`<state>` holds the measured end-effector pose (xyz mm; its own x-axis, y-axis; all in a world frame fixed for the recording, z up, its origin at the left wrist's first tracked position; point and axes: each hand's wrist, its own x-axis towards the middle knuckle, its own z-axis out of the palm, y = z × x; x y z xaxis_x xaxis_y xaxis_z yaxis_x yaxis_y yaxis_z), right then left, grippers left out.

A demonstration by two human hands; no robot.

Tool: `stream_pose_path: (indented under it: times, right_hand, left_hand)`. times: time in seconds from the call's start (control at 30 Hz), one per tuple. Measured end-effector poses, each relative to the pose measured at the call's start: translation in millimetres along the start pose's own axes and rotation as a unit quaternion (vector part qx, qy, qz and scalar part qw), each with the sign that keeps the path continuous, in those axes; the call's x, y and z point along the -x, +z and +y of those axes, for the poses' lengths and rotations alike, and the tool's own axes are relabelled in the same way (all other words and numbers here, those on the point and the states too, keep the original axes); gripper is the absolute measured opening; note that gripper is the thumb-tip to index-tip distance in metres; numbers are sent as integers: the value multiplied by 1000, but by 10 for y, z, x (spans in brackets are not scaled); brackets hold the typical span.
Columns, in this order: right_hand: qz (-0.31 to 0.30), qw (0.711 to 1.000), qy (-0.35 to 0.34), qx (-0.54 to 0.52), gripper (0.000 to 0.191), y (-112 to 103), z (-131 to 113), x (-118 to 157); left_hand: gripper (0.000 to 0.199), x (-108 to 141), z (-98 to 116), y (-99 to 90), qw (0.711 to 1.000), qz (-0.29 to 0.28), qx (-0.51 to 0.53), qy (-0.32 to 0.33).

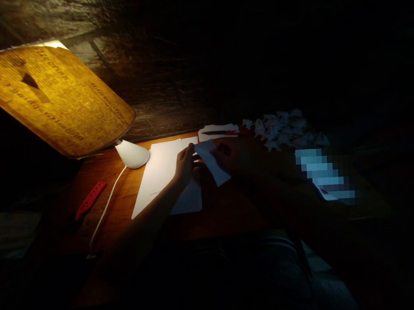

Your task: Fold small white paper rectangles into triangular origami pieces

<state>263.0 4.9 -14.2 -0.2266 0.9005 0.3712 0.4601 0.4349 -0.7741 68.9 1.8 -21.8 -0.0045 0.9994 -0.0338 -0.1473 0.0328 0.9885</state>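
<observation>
My left hand (pixel 186 165) is closed on the upper left corner of a small sheet of paper (pixel 214 167), held above the table. On the sheet's right side my right hand (pixel 225 155), dim in shadow, grips its edge. Large white sheets (pixel 162 169) lie under and beside my left hand and forearm. Just behind the hands sits a stack of small white paper (pixel 206 137) with a dark-bladed knife (pixel 218 133) on top, its handle red.
A lamp with a printed shade (pixel 58 98) and white base (pixel 133 154) stands at left, its cord running forward. Near it lies a red object (pixel 91 199). Folded paper pieces (pixel 278 129) are heaped at back right, behind a lit, pixelated phone (pixel 329 196).
</observation>
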Motion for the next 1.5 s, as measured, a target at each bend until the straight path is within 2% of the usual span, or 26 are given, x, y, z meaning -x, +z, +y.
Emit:
stream_pose_path:
  times: [0.1,0.17,0.27,0.37,0.53,0.87,1.1,1.3,1.5]
  right_hand:
    - [44,998,34,11,10,-20,19,-27]
    - [51,997,40,33,7,-48,31,-40]
    - [45,997,43,36,5,-77,55,-46]
    - [29,998,51,33,6,-76,86,-47]
    - [0,997,50,62,8,-55,156,-52]
    - [-60,987,77,124,16,32,250,-48]
    - [-53,988,31,145,9,53,260,-28]
    - [-116,981,-10,155,9,-74,195,-37]
    - [-178,972,-58,143,10,-200,170,-70]
  left_hand:
    - [50,14,-26,9,998,-51,-38,28]
    - [43,3,-54,5,994,-64,-65,64]
    - [34,-39,-113,-20,985,-54,-108,121]
    - [26,-72,-157,-53,972,-31,-180,147]
    - [20,-61,-116,-68,938,-6,-298,175]
    - [21,-102,-158,-134,855,-45,-466,224]
    - [15,-98,-159,-121,828,-45,-517,211]
    - [11,-61,-163,-115,817,-66,-518,243]
    - [11,-29,-122,-126,793,-93,-538,269]
